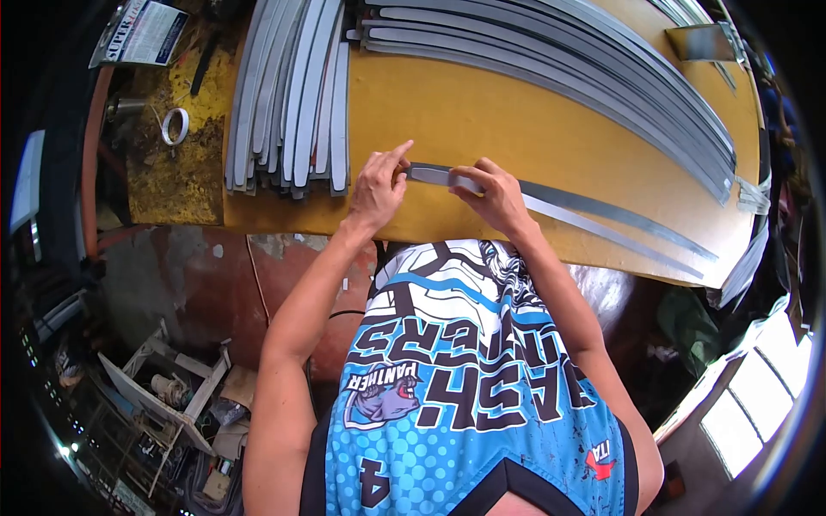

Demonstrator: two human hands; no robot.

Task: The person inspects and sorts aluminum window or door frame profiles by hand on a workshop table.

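A long dark grey strip (615,217) lies across the yellow tabletop in front of me, with a narrower pale grey strip (594,230) along it. The pale strip's rounded end (429,175) rests over the dark one between my hands. My left hand (379,187) is at the left end of the strips, thumb and fingertips closed in at the dark strip's tip, index finger reaching outward. Just to the right, my right hand (490,191) pinches the pale strip between thumb and fingers. Past that hand, both strips run on to the right, slightly spread apart.
A stack of grey strips (297,103) lies left of my hands, another long stack (551,64) across the back. A roll of white tape (175,126) and a printed packet (142,33) sit at far left. A wooden frame (172,383) stands on the floor below left.
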